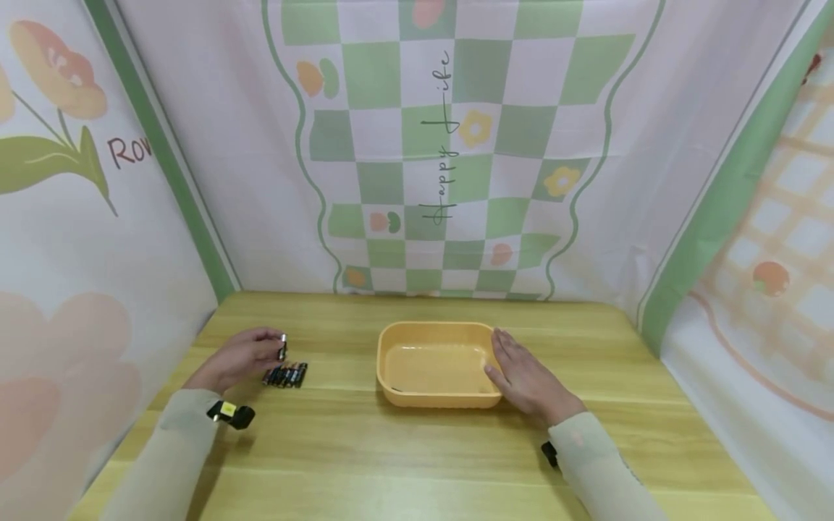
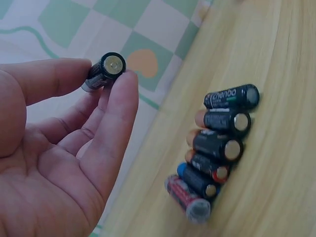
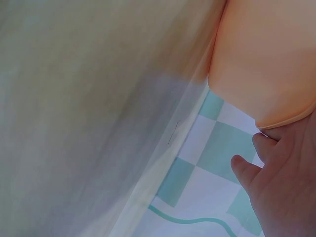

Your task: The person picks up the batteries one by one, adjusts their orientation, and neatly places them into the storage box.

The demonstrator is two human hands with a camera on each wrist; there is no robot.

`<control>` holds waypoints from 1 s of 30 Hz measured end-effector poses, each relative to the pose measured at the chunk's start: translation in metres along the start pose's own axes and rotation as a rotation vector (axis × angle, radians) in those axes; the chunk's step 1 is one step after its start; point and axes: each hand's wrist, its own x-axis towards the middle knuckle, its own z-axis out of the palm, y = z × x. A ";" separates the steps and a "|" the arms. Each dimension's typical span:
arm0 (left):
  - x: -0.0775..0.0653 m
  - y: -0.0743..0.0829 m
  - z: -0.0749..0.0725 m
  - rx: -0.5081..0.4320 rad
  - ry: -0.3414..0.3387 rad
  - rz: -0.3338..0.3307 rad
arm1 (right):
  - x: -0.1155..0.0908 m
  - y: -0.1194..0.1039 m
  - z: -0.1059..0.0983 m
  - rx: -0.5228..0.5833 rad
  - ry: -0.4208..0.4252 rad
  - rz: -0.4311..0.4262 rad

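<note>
In the left wrist view, my left hand (image 2: 64, 148) pinches a dark cylindrical battery (image 2: 106, 71) between thumb and fingertips, one round metal end facing the camera. Below that hand, a row of several batteries (image 1: 285, 375) lies side by side on the table. Most are black; the one at the end of the row (image 2: 187, 197) is red and silver. My right hand (image 1: 524, 373) is at the right side of a yellow-orange plastic basin (image 1: 439, 400), its fingers straight along the rim and the thumb over the inner edge.
The basin stands mid-table on a light wood-grain tabletop (image 1: 339, 449). Behind the table hangs a cloth (image 1: 430, 166) with green and white checks, and printed fabric (image 1: 59, 260) closes off the left side. A similar curtain (image 1: 775, 289) is on the right.
</note>
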 end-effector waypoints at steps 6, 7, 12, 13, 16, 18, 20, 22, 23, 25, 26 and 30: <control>0.009 0.003 0.007 -0.029 -0.042 0.034 | -0.001 -0.001 0.000 -0.003 -0.008 0.008; 0.011 0.004 0.009 -0.033 -0.043 0.033 | 0.000 -0.001 0.000 -0.003 -0.009 0.009; 0.017 0.011 0.020 -0.049 -0.049 0.029 | 0.000 0.000 0.000 -0.005 -0.005 0.010; 0.018 0.013 0.022 -0.043 -0.048 0.031 | 0.000 0.000 0.000 -0.005 -0.004 0.009; 0.021 0.017 0.028 -0.029 -0.040 0.029 | 0.001 0.000 0.001 -0.005 -0.004 0.009; 0.022 0.018 0.032 -0.026 -0.047 0.030 | 0.001 0.001 0.001 -0.007 -0.008 0.009; 0.023 0.018 0.035 -0.043 -0.046 0.019 | 0.001 0.001 0.001 -0.009 -0.011 0.011; 0.024 0.018 0.038 -0.058 -0.045 0.010 | 0.002 0.001 0.001 -0.011 -0.011 0.013; 0.025 0.018 0.040 -0.058 -0.050 0.011 | 0.002 0.001 0.001 -0.013 -0.011 0.014; 0.026 0.019 0.042 -0.062 -0.046 0.005 | 0.002 0.001 0.000 -0.015 -0.007 0.015; 0.027 0.019 0.043 -0.061 -0.045 0.001 | 0.002 0.000 0.000 -0.014 -0.008 0.016; 0.028 0.023 0.048 -0.058 -0.059 -0.006 | 0.002 -0.001 0.000 -0.010 -0.018 0.025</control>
